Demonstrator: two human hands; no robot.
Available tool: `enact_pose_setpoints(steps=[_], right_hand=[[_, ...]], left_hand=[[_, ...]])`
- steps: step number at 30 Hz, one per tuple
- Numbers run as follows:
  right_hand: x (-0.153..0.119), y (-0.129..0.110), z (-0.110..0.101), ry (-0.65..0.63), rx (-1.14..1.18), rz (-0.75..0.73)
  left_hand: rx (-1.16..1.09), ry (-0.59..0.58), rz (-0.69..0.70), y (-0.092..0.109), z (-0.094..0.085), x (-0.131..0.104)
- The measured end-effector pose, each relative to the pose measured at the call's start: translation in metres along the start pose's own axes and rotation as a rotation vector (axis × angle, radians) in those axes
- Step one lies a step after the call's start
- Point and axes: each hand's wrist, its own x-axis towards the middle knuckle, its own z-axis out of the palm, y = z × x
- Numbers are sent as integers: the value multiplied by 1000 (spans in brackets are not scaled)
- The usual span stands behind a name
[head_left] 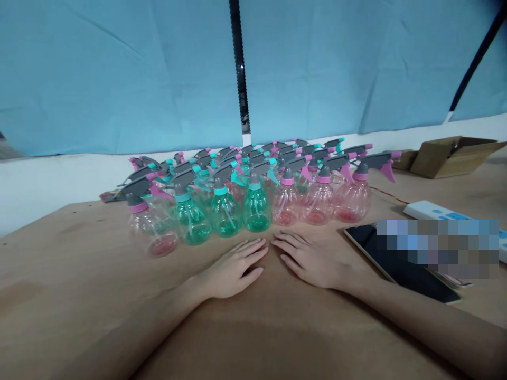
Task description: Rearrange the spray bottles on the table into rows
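Your left hand (pixel 236 268) and right hand (pixel 313 259) lie open, palms down, on the wooden table (pixel 253 332), gripping nothing. Just beyond your fingertips, the front row holds three green spray bottles (pixel 257 212) between pink spray bottles (pixel 319 205). Their bases look deeper-tinted; I can't tell whether that's liquid. Farther right sits an open cardboard box (pixel 446 159), its inside mostly hidden.

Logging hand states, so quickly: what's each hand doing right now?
Left hand: open, palm down on the table, holding nothing.
Right hand: open, palm down on the table, holding nothing.
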Motion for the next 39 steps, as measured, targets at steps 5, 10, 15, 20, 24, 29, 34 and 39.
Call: enact_pose_setpoints(steps=[5, 10, 15, 20, 24, 29, 34, 39], right_hand=[[0, -1, -1, -16, -10, 7], [0, -1, -2, -5, -10, 6], [0, -2, -3, 8, -2, -3], [0, -2, -3, 19, 3, -11], [0, -1, -2, 24, 12, -8], [0, -1, -2, -2, -11, -5], [0, -2, -2, 19, 12, -6], [0, -1, -1, 24, 13, -9]], left_hand=[[-7, -11, -5, 1, 0, 0], [19, -22, -7, 1, -2, 0], [24, -24, -5, 1, -2, 0], [18, -16, -3, 1, -1, 0], [18, -11, 0, 0, 0, 1], [15, -15, -2, 1, -1, 1], [12, -15, -5, 2, -2, 0], [9, -17, -6, 2, -2, 1]])
